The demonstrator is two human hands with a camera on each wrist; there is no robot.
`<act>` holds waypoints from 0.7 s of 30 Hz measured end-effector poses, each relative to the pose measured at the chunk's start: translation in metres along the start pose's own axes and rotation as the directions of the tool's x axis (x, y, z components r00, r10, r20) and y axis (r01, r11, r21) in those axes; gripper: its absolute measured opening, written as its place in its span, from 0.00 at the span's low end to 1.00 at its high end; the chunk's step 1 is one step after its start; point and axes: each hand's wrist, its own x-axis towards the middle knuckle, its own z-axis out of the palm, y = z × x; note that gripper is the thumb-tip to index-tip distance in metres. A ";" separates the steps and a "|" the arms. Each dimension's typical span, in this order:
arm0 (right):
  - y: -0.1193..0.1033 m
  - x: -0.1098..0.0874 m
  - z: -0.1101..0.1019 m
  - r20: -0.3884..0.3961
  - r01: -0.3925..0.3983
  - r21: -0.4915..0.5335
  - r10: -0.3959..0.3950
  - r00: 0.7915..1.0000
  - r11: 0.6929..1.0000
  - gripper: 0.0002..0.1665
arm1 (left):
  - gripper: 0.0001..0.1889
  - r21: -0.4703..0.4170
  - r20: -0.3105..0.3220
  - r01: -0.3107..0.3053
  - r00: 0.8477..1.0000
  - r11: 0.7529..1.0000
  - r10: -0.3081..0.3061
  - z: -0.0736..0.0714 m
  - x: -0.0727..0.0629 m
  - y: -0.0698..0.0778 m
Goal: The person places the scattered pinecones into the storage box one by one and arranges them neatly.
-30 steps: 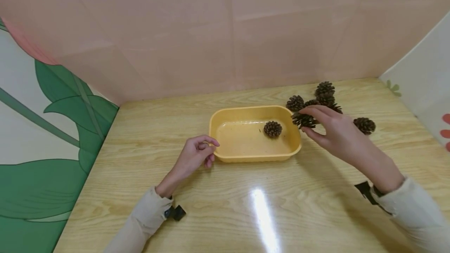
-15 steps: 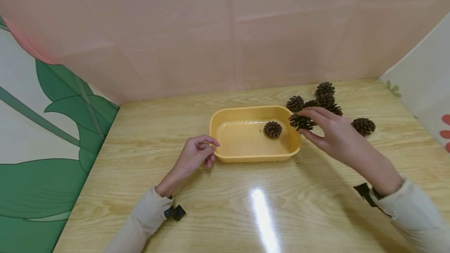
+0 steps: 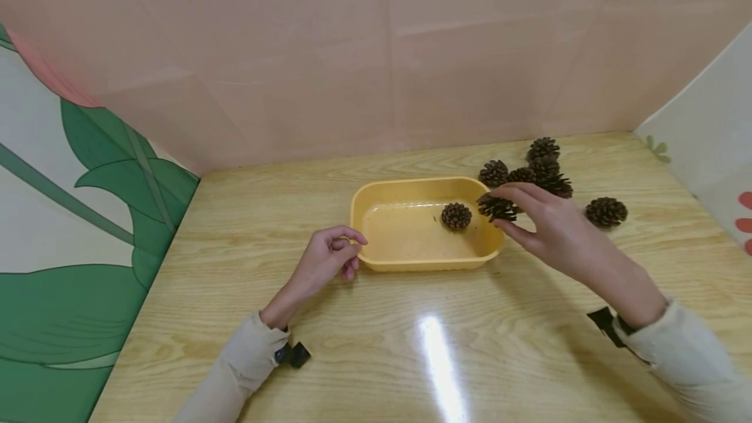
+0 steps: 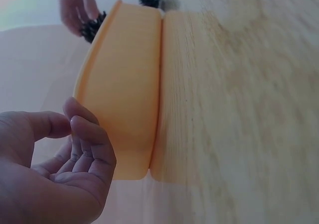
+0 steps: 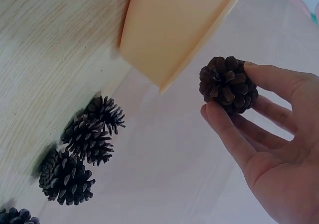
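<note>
A yellow plastic basin stands on the wooden table with one pine cone lying inside, right of its middle. My left hand pinches the basin's near left corner at the rim, thumb and fingertips curled together there in the left wrist view. Over the basin's right rim, my right hand holds a second brown pine cone between thumb and fingers. That cone hangs above the rim, its scales spread, clear of the tabletop.
Several pine cones lie clustered behind the right hand, near the table's back edge. One lone pine cone sits farther right. A pink-covered wall rises behind the table.
My right hand has moved slightly left with its pine cone, from beside the basin's right rim to over it. The left hand and the basin have stayed in place.
</note>
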 end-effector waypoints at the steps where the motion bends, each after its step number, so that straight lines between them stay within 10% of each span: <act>1: 0.000 0.000 0.001 -0.003 0.008 0.002 -0.008 1.000 1.000 0.33 | 0.09 -0.001 0.001 -0.001 1.000 1.000 0.001 0.000 0.000 0.000; 21: -0.008 0.002 0.018 0.037 0.061 0.069 -0.064 0.997 0.996 0.32 | 0.09 -0.008 -0.002 0.008 1.000 1.000 -0.008 0.000 0.000 0.001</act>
